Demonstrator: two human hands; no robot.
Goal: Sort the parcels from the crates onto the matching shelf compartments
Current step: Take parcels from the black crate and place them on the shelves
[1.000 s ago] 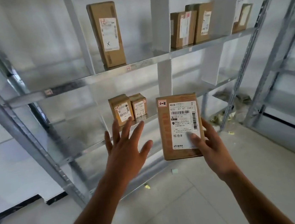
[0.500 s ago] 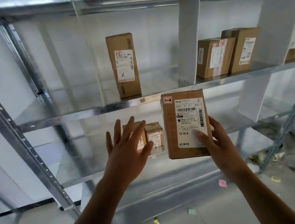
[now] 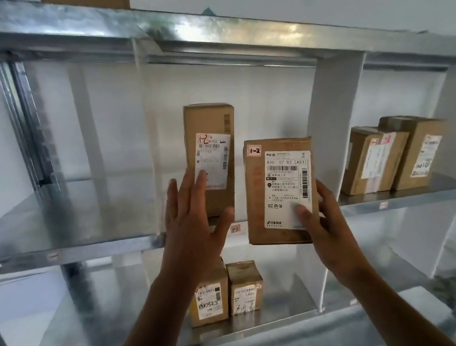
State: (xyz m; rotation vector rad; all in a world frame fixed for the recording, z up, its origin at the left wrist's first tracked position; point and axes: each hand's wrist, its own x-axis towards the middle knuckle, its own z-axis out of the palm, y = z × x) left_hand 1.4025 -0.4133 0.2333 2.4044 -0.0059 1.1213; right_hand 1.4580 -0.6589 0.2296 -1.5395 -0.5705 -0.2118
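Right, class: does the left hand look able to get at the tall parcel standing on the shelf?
Probably yes. The left hand is open and empty, its fingers raised in front of the tall parcel, with nothing between them. The held parcel sits off to the side in the right hand.

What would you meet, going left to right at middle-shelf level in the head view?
In order: tall parcel → held parcel → divider → taped parcel → plain parcel.
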